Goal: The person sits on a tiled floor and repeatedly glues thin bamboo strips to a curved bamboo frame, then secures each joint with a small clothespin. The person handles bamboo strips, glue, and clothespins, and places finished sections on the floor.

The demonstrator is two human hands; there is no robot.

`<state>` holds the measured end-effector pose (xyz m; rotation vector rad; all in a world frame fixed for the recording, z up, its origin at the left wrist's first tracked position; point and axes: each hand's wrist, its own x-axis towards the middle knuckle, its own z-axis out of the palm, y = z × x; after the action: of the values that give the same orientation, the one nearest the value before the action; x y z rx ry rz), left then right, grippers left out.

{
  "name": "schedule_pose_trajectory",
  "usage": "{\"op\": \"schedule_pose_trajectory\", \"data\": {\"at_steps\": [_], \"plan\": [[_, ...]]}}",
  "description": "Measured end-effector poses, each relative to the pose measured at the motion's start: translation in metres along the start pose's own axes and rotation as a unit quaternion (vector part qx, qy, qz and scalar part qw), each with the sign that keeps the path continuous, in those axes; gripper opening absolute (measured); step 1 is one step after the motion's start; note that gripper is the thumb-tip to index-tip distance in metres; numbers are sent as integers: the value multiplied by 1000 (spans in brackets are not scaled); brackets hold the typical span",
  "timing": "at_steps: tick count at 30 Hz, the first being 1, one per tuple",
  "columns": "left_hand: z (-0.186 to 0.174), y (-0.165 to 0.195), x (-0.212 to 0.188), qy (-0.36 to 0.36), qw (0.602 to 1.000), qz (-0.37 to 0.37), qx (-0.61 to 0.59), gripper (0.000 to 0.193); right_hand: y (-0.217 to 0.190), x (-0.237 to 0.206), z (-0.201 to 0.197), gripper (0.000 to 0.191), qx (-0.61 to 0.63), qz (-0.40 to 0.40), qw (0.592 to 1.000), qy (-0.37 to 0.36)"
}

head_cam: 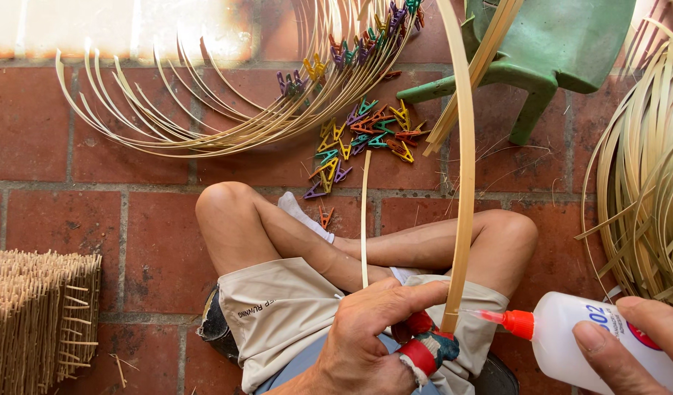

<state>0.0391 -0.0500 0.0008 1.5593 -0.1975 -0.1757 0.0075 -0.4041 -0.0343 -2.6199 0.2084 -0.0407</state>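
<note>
The person sits cross-legged on a brick floor [73,146], and the left hand [365,336] is closed around the lower end of a wide bamboo strip [464,161], thumb and forefinger pinching it just above a thumb wrapped in red and patterned tape [424,350]. The strip rises from that grip in a long, gentle bow toward the top of the view, passing in front of a green plastic stool [556,51]. A second, thinner sliver [365,219] stands up from the same hand. The right hand [636,344] is wrapped around a white glue bottle [570,336], its red nozzle [508,320] pointing at the strip's end, close to it; whether the tip touches cannot be told. The strip looks light, springy and thin, so it would likely flex and whip if held far from the end being worked; holding near the end, as the left grip does, seems to keep it steady. Its edges may be sharp and splintery, which the taped thumb suggests. The bottle looks soft-walled and squeezable, easy to overpress. Around them lie a fan of curved strips [205,124], a scatter of coloured clothes pegs [365,135], a coil of strips [643,175] at right and a bundle of thin sticks [36,314] at left.
</note>
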Motion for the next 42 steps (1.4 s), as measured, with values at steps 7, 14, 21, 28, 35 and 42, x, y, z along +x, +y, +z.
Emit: {"op": "schedule_pose_trajectory", "data": {"at_steps": [7,14,21,28,35,42], "plan": [[0,1,-2,4,1000,9,4,54,-24,21,-19,62,-48,-276,960,-17],[-4,-2,4,17,999,24,24,52,44,76,19,75,17,-213,977,-15],[-27,4,11,32,999,-42,13,47,148,70,151,63,253,11,945,206],[-48,1,4,95,985,-111,-96,49,178,35,220,68,275,122,906,298],[-66,-12,-3,66,981,-139,-116,52,128,14,228,13,75,121,954,263],[-94,-34,-8,15,983,-113,-140,52,-20,163,298,22,21,-231,964,132]]}}
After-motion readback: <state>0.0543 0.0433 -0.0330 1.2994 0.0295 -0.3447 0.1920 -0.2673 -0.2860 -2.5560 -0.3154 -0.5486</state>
